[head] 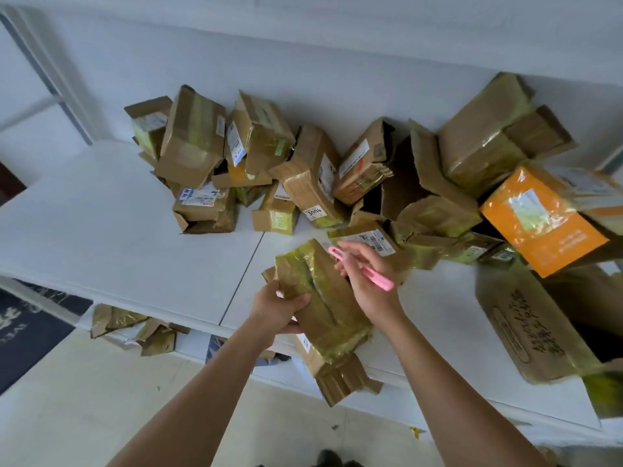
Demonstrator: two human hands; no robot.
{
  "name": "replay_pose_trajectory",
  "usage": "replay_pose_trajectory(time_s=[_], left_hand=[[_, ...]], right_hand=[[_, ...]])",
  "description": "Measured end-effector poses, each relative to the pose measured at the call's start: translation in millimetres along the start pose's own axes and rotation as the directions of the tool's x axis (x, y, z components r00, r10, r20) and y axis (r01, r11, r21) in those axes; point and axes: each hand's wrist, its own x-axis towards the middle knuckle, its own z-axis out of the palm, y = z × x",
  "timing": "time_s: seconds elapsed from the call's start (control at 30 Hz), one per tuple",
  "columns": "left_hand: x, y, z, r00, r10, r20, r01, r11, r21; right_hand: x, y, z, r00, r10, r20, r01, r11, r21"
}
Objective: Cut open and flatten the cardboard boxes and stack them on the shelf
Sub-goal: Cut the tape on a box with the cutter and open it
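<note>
At the far left a dark mat with pale lettering lies on the floor, and just beside it, below the near edge of the white table, a few flattened cardboard pieces sit on a lower surface. On the table further back, a heap of taped cardboard boxes stretches across the middle toward the right, many with white shipping labels. Nearer the person, the left hand grips the left side of a tape-covered box, thumb on top and fingers curled under its edge; this box lies at the front edge of the table, its near end hanging over the rim, and a slit runs along the tape on its upper face. The right hand hovers just over the box's right side, its fingers curled loosely around a pink cutter, which points up and to the left; the blade is too small to make out. Further right an orange box lies tilted on the heap, and at the far right a large open carton with dark handwriting stands on the table.
</note>
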Motion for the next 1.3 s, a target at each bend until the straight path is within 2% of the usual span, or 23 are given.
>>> replay_pose_trajectory(time_s=[0.1,0.2,0.27,0.33,0.43,0.63,0.87,1.3], left_hand=[[-2.3,-2.8,-1.7,0.999,-0.001,-0.033,0.000,1.000,-0.024],[-3.7,-4.2,-4.2,0.997,-0.002,-0.076,0.000,1.000,-0.027],[-0.9,0.1,-4.7,0.991,0.066,-0.120,-0.063,0.998,0.026],[4.4,7.2,-4.0,0.960,0.197,-0.201,-0.169,0.974,0.148],[14.1,20.0,-1.7,0.912,0.305,-0.276,-0.276,0.951,0.140],[38.7,25.7,-6.6,0.907,0.258,-0.332,-0.239,0.966,0.098],[54.7,32.4,-14.6,0.938,0.201,-0.284,-0.156,0.973,0.171],[56.7,32.1,-16.5,0.947,0.186,-0.262,-0.175,0.982,0.064]], right_hand=[[13.6,5.6,18.9,0.996,0.007,0.092,-0.014,0.998,0.068],[18.5,16.6,29.1,0.992,0.000,0.125,-0.009,0.998,0.070],[21.3,21.1,29.4,0.990,-0.038,0.133,0.031,0.998,0.050],[23.0,25.2,27.2,0.990,-0.054,0.133,0.051,0.998,0.025],[24.3,30.5,24.4,0.990,-0.054,0.128,0.055,0.998,-0.009],[25.7,30.8,26.7,0.988,-0.075,0.137,0.085,0.994,-0.072],[23.2,25.0,28.1,0.983,-0.125,0.136,0.144,0.980,-0.141],[28.4,29.2,31.6,0.950,-0.240,0.199,0.287,0.923,-0.256]])
